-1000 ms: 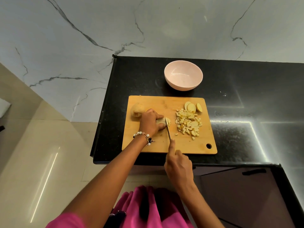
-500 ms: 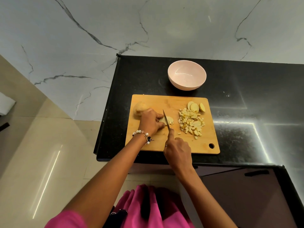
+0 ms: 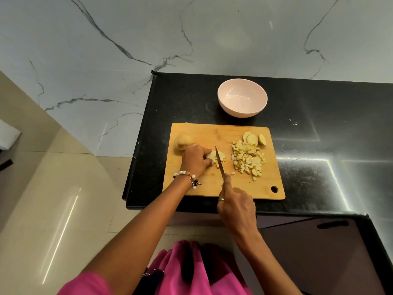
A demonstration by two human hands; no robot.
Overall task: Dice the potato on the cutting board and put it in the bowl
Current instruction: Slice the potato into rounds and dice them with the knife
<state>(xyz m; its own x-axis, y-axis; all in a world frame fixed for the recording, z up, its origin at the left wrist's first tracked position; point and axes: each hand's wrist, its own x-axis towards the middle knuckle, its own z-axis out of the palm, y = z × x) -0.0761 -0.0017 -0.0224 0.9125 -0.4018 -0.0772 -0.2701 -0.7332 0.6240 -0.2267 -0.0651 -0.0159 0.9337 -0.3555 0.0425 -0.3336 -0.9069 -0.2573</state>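
Observation:
A wooden cutting board [image 3: 212, 188] lies on the black counter. My left hand [image 3: 195, 159] holds down a stack of potato slices [image 3: 220, 155] with curled fingers. My right hand [image 3: 235, 206] grips a knife [image 3: 219, 162], index finger along its spine, the blade set in the slices just right of my left fingertips. A pile of diced potato [image 3: 247, 159] sits on the board's right half, with three uncut slices [image 3: 254, 139] behind it. A potato chunk [image 3: 180, 141] lies at the board's left, partly hidden by my left hand. The pink bowl [image 3: 242, 97], behind the board, holds nothing.
The black counter [image 3: 319, 145] stretches to the right of the board; its left edge drops to a tiled floor [image 3: 53, 199]. A marble wall [image 3: 191, 39] stands behind. A dark cabinet with a handle [image 3: 332, 224] sits below right.
The knife has moved from near the board's front to up into the potato slices under my left hand. My right hand shifted forward with it.

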